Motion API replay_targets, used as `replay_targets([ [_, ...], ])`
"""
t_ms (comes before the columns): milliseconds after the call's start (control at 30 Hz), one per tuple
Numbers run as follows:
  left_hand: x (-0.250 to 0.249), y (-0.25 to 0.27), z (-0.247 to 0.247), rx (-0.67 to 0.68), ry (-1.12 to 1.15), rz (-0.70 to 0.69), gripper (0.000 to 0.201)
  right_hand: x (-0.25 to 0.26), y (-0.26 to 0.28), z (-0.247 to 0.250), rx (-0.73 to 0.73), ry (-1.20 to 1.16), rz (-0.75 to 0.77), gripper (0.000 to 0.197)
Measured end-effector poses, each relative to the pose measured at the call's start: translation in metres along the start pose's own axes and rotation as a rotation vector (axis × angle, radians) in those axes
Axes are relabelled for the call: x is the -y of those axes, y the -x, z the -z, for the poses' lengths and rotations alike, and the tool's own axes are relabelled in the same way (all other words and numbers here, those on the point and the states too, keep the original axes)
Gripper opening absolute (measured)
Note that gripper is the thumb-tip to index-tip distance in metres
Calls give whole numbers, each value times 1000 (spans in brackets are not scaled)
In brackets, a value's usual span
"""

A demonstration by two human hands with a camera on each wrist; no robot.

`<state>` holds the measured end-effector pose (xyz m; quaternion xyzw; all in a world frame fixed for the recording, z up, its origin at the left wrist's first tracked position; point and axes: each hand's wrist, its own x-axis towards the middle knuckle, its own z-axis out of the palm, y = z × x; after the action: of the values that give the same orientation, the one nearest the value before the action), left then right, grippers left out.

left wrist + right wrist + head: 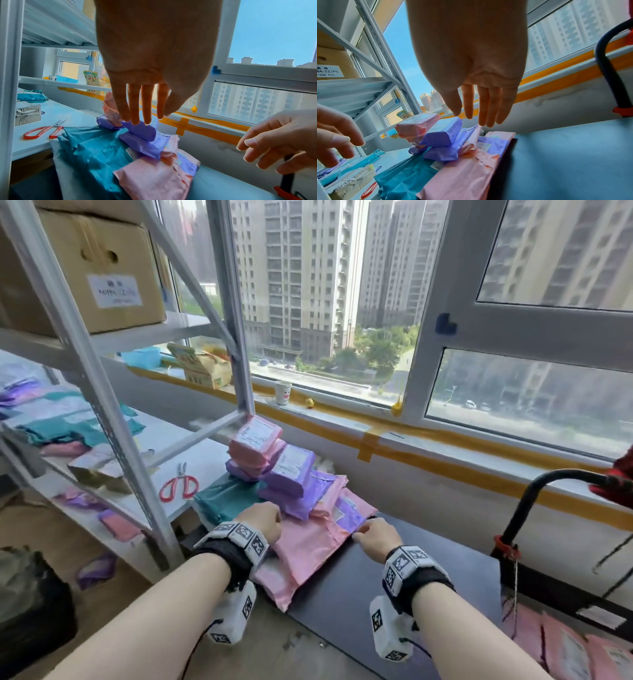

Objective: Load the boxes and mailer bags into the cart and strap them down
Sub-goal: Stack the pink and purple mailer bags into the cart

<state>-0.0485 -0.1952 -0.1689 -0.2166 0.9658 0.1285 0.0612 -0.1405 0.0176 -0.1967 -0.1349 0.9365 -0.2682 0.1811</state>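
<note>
A pile of mailer bags sits on the left end of the dark cart platform (394, 577). It has a large pink mailer (308, 549) at the front, a teal mailer (226, 498) on the left, purple parcels (291, 474) in the middle and a pink parcel (255, 440) on top. My left hand (262, 520) hovers at the pile's near left with its fingers (139, 108) straight and holds nothing. At the pink mailer's right edge is my right hand (375, 535), its fingers (484, 108) also straight and empty. The cart's black handle (527, 498) rises at the right.
A metal shelf rack (113, 422) stands close on the left, with red scissors (180, 484), loose mailers and a cardboard box (96, 268) on it. A red clip with a cord (507, 547) hangs on the handle. More pink mailers (575, 652) lie at the lower right.
</note>
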Motion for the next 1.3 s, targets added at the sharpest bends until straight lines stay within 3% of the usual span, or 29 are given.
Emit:
replay_targets([
  [167,61,-63,28,-25,58,23,25,53,-50,-21,6,-77,-8,25],
  [400,119,-153,41,-44,263,172,38,98,-147,-43,62,-270,-86,19],
  [533,144,-205,44,-51,408,277,48,111,-205,-61,89,-447,-162,49],
  [600,151,-226,45,-44,475,309,57,116,-223,-69,91,-519,-204,44],
  [700,155,-257,49,-44,567,314,67,121,-241,-74,111,-594,-253,40],
  [900,155,-292,41,-13,715,277,66,118,-264,-90,160,-735,-365,38],
  [1067,159,-308,35,13,962,368,69,114,-269,-95,195,-813,-522,33],
  [1200,160,-310,32,48,1086,384,59,111,-268,-99,174,-977,-532,55],
  [1300,166,-305,33,63,1161,381,57,114,-254,-96,115,-1082,-490,52],
])
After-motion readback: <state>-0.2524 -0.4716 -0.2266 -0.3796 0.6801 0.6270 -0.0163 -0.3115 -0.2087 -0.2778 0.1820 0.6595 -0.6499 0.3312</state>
